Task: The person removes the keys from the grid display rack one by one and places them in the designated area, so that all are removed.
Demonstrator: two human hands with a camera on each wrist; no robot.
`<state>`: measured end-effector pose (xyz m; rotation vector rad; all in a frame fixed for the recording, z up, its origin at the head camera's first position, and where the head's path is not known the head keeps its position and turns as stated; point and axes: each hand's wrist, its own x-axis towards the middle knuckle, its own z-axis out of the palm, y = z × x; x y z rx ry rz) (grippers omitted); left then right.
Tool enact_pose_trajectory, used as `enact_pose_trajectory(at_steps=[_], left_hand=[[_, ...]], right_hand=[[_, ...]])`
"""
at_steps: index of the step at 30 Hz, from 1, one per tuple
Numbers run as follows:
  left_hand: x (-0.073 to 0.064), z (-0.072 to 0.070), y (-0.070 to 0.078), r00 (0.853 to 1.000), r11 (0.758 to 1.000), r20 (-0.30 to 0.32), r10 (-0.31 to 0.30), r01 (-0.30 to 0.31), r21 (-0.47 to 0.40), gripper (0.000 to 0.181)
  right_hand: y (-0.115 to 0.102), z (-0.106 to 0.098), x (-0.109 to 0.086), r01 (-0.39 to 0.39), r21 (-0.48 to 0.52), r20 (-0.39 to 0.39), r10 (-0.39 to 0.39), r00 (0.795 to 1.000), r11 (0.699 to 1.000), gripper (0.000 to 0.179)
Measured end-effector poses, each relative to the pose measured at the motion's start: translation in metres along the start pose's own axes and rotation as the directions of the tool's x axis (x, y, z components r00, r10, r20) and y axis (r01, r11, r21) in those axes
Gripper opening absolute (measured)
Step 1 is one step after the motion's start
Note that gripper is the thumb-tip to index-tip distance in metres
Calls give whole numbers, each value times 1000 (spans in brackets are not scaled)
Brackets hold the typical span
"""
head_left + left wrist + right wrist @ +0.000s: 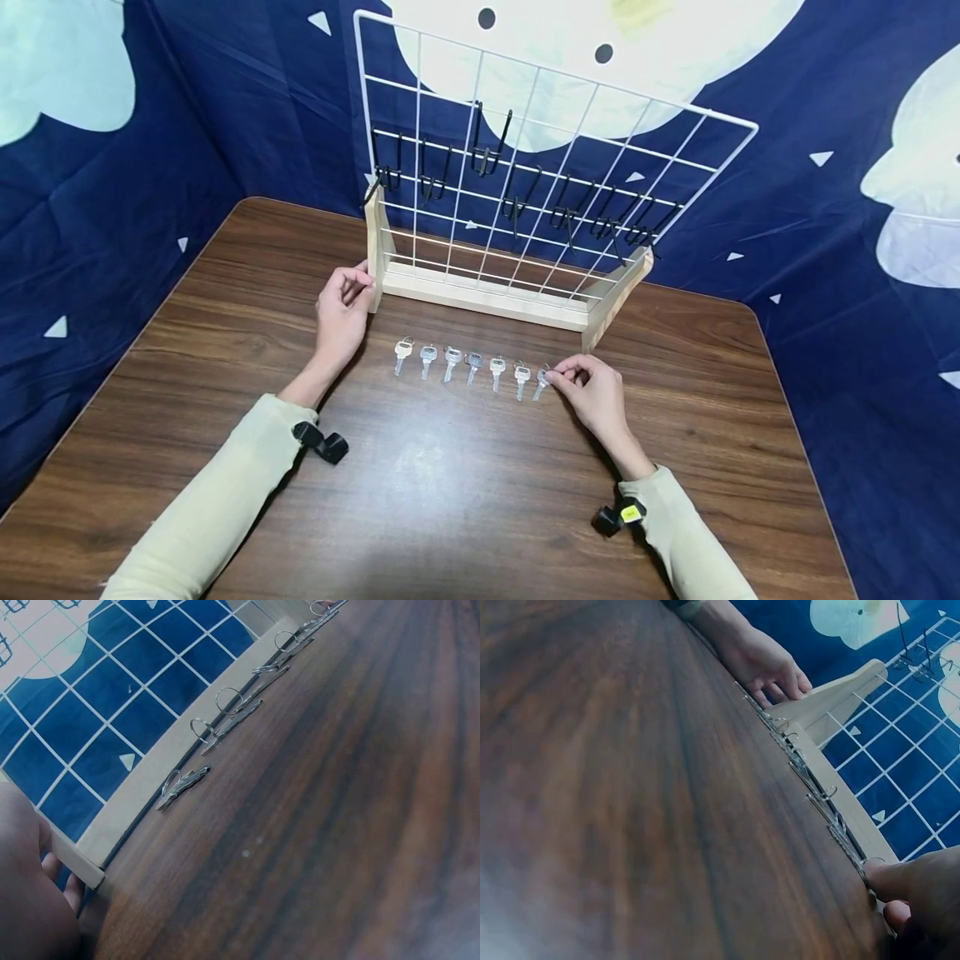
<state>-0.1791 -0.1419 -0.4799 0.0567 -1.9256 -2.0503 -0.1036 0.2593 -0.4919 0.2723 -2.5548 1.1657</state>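
Observation:
Several silver keys lie in a row on the table before a white wire rack [480, 200] on a wooden base. At the row's right end my right hand [596, 396] pinches the head of the last key [541, 385] between thumb and fingers. A small ring tops each key, as on the leftmost key [402, 353]. My left hand [341, 312] grips the front edge of the rack's left wooden leg [377, 250]. In the left wrist view, fingers [73, 891] show behind that leg. The right wrist view shows the right thumb [889, 881] over the key's ring, mostly hiding the key.
Several black wire hooks [487, 150] hang on the rack, one higher than the others. The rack's right wooden leg [618, 296] stands just behind my right hand. Dark blue cloth [247, 100] with white shapes surrounds the brown wooden table [420, 517].

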Motion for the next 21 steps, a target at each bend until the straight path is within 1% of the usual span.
enact_pose_trajectory(at_steps=[2,7,11,13,17,19,21], left_hand=[[0,0,0,1000,1000,-1,-1,1,1,18],[1,-1,0,1000,1000,-1,-5,5,4,19],[1,0,-1,1000,1000,-7,-6,6,1,15],[0,0,-1,1000,1000,-8,-5,5,1,11],[-1,2,0,1000,1000,-4,-5,5,2,8],[-1,2,0,1000,1000,-2,-7,7,2,8],[-1,3,-1,1000,1000,-5,-10,10,1,8]], right_hand=[[-2,-1,2,-19,-21,10,19,1000,1000,18],[-3,-4,5,-68,-26,24,68,997,997,20],[0,-4,5,-49,-6,12,49,999,999,20],[3,-4,5,-36,10,-11,36,999,999,20],[6,-4,4,-41,41,-53,44,998,998,20],[5,-5,3,-66,76,-50,70,996,995,19],[1,-8,3,-102,122,-28,106,994,987,17]])
